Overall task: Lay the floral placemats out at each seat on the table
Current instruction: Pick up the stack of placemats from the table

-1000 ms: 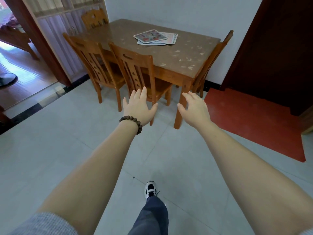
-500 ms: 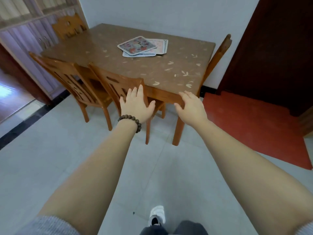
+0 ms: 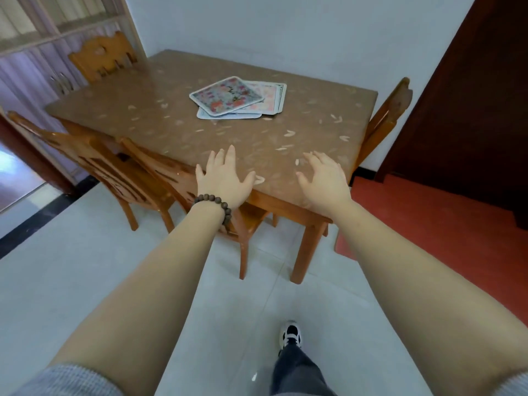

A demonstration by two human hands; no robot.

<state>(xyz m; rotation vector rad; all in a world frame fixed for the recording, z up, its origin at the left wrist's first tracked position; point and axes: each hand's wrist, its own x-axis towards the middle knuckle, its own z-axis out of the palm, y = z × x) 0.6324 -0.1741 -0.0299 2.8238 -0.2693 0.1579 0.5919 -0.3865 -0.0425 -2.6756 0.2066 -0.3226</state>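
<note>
A loose stack of floral placemats (image 3: 231,97) lies near the middle of the brown wooden table (image 3: 148,110), the top one turned askew over the others. My left hand (image 3: 224,178), with a bead bracelet at the wrist, reaches out with fingers spread over the table's near edge. My right hand (image 3: 323,178) is stretched out beside it, fingers relaxed and slightly bent, over the near right corner. Both hands hold nothing and are well short of the placemats.
Two wooden chairs (image 3: 94,164) are tucked in along the table's left side, another chair (image 3: 104,57) stands at the far end and one chair (image 3: 391,110) at the right. A red mat (image 3: 428,224) covers the floor at right by a dark door. Pale tiles lie underfoot.
I have walked closer to the table. Both outstretched hands now reach over its near edge, where before they were in front of the chairs and table leg.
</note>
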